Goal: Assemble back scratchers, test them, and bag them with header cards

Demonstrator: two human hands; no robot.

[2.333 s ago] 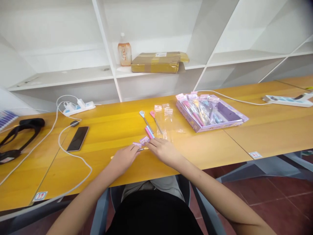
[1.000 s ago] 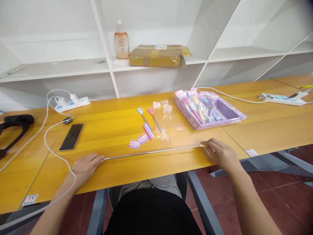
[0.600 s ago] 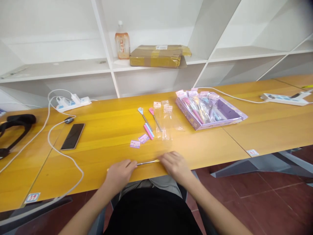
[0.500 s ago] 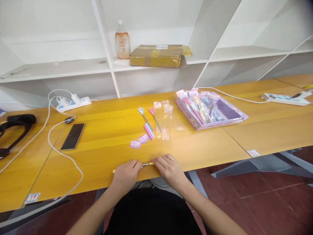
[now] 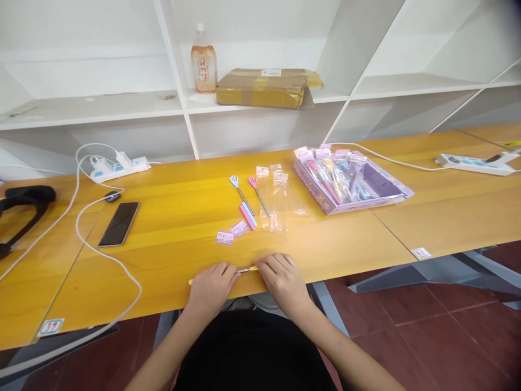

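Note:
Near the front table edge, a yellow back scratcher (image 5: 244, 270) with a metal rod lies across between my hands. My left hand (image 5: 212, 289) is closed around its yellow handle, whose end pokes out at the left. The fingers of my right hand (image 5: 283, 279) are closed over the yellow head end, mostly hiding it. Farther in lie a blue-headed back scratcher (image 5: 242, 195) and a pink-headed back scratcher (image 5: 260, 196), both with bare rods. Beside them are a pink handle sleeve (image 5: 247, 218) and a blue handle sleeve (image 5: 249, 213). Two small printed cards (image 5: 225, 237) lie nearer me.
Clear plastic bags (image 5: 279, 190) lie right of the scratchers. A purple display box (image 5: 366, 205) holds several bagged scratchers. A phone (image 5: 119, 224), white cable (image 5: 106, 255) and power strip (image 5: 120, 169) are at left. Shelves behind carry a bottle (image 5: 204, 68) and a cardboard box (image 5: 264, 89).
The view has shifted slightly. Both hands keep hold of the yellow back scratcher, with slightly more of it showing between them.

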